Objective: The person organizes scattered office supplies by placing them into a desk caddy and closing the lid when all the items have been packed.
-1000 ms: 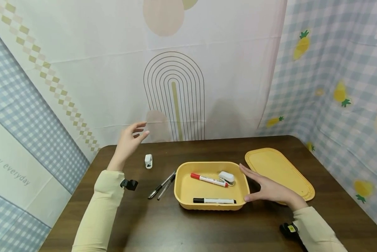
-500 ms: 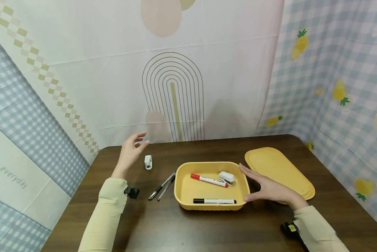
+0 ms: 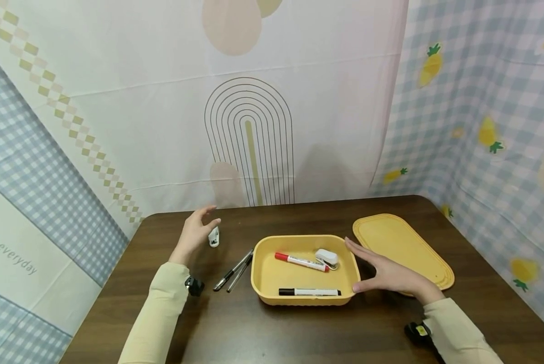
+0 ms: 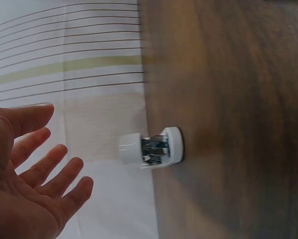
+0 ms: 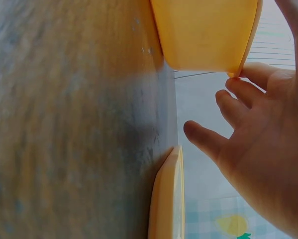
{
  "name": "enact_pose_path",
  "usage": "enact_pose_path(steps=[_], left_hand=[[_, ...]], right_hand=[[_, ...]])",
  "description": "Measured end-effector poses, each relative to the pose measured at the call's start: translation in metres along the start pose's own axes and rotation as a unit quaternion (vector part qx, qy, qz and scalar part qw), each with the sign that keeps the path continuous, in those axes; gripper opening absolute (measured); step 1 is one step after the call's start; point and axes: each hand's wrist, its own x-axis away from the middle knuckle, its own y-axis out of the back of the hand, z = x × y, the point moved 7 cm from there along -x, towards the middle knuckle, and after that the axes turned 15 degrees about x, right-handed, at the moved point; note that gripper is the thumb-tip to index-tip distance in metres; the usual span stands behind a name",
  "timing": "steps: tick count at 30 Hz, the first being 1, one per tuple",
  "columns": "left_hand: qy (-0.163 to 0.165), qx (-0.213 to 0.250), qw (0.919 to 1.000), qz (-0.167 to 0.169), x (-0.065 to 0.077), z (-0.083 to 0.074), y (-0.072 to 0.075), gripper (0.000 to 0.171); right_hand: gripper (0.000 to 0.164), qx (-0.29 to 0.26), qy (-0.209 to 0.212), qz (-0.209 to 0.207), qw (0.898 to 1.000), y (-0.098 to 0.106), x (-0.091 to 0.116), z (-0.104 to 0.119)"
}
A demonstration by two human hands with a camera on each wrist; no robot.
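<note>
A small white stapler (image 3: 214,237) stands on the table at the back left. My left hand (image 3: 193,235) hovers just beside it, thumb and fingers parted with nothing between them; in the left wrist view the same stapler (image 4: 174,145) is a short way from the fingertips. My right hand (image 3: 388,270) rests spread along the right side of a yellow box (image 3: 299,300), index finger at its far corner and thumb at its near one. Inside the box lie a red marker (image 3: 301,261), a black marker (image 3: 315,292) and a second white stapler (image 3: 328,257).
Two slim pens (image 3: 233,273) lie just left of the box, their far ends close to its wall. A yellow lid (image 3: 401,247) lies flat to the right, partly behind my right hand. Patterned cloth (image 3: 263,126) hangs beyond the table's back edge.
My left hand has come down and slightly right toward the stapler on the table. My right hand and the box have stayed put.
</note>
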Motion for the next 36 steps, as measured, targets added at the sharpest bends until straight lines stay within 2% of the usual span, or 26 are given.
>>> enact_pose_path(steps=[9, 19, 36], left_hand=[[0.044, -0.015, 0.9987, 0.023, -0.003, 0.021, -0.013, 0.054], [0.041, -0.026, 0.9987, 0.018, -0.005, 0.027, -0.015, 0.049], [0.071, -0.037, 0.9966, 0.02, -0.003, 0.045, -0.015, 0.047]], right_hand=[[0.105, -0.001, -0.004, 0.002, 1.0, 0.0, 0.001, 0.0], [0.106, -0.002, -0.002, 0.001, 1.0, -0.001, 0.001, 0.001], [0.106, 0.006, -0.002, -0.001, 1.0, 0.0, 0.0, 0.0]])
